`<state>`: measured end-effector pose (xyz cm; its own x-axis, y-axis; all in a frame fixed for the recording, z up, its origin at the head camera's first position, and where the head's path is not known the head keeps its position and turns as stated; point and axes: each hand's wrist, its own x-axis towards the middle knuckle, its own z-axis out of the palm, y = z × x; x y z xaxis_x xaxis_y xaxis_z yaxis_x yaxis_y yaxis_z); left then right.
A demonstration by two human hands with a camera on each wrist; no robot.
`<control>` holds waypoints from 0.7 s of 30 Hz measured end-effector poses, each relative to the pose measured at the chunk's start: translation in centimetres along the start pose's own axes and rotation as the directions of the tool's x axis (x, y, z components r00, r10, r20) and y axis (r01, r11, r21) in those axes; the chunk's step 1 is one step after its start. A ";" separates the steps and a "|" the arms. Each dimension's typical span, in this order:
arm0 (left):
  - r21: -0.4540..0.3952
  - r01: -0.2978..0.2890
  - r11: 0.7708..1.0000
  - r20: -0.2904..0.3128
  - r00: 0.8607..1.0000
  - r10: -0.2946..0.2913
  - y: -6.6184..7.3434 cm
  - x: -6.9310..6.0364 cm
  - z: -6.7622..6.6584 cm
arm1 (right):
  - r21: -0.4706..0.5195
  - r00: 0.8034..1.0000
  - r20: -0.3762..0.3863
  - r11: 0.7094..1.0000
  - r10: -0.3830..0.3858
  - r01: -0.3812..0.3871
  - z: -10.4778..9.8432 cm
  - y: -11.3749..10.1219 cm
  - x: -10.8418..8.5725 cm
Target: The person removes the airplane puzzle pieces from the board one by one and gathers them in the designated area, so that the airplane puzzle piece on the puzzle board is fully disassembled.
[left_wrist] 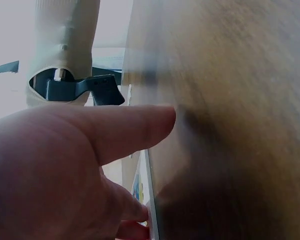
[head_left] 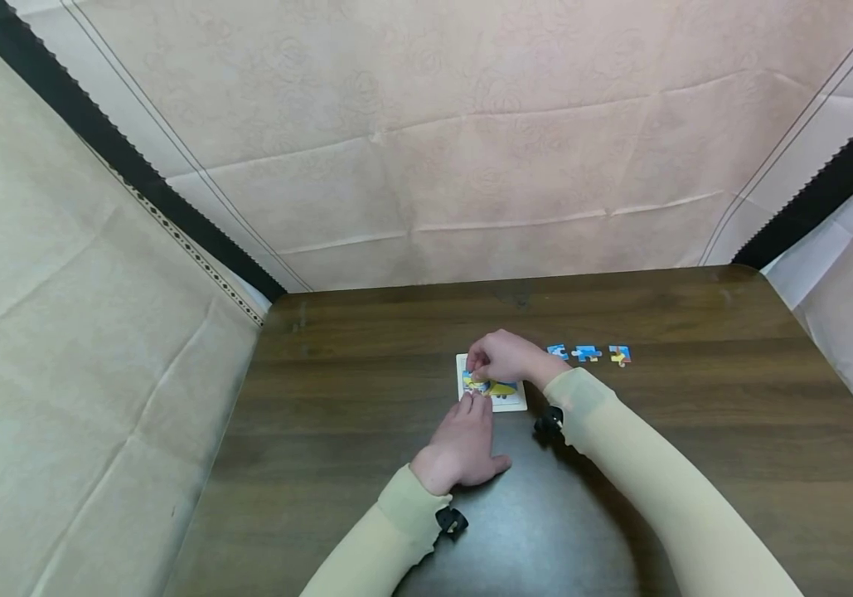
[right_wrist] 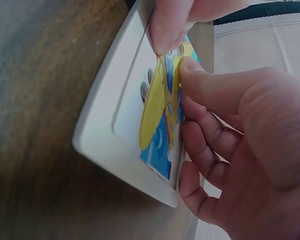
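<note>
"Pinching what, in the head view?"

"The right hand (head_left: 511, 358) grips a piece (head_left: 478, 385) over the board (head_left: 516, 405); the left hand (head_left: 463, 439), fingers straight, rests at its seven-o'clock edge. Loose pieces (head_left: 587, 353) lie towards two o'clock; table (head_left: 351, 406) spreads wide towards nine."

"Left wrist?"

"Thumb pointing to three o'clock, with table beyond; board edge at six."

"Right wrist?"

"Thumb against the yellow piece, fingers curled; table stretches from the board's rim towards nine."
</note>
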<state>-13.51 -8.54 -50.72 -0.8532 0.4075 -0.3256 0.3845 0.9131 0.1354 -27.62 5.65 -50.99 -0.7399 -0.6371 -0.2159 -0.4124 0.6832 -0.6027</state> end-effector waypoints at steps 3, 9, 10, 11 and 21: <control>-0.014 -0.003 1.000 0.016 1.000 0.003 -0.1 0.0 -0.1 | 0.000 1.000 0.001 1.000 0.007 -0.007 0.0 0.1 0.0; -0.008 -0.009 1.000 -0.004 1.000 0.009 -0.2 0.1 0.1 | 0.015 1.000 0.014 1.000 -0.006 0.006 -0.1 0.6 0.2; -0.002 -0.011 1.000 -0.016 1.000 0.011 -0.2 0.2 0.2 | 0.019 1.000 0.016 1.000 -0.009 0.009 -0.1 0.7 0.2; 0.000 -0.010 1.000 -0.031 0.999 0.010 -0.2 0.3 0.3 | 0.023 1.000 0.018 1.000 -0.010 0.010 -0.1 0.7 0.2; -0.001 0.044 0.999 -0.160 0.986 -0.044 0.6 0.9 0.8 | 0.032 0.999 0.042 0.999 -0.035 0.033 -0.4 1.0 0.4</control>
<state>-13.79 -7.65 -51.73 -0.9146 0.3633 -0.1777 0.3459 0.9304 0.1216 -28.54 6.17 -51.36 -0.7025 -0.6746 -0.2267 -0.4197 0.6500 -0.6335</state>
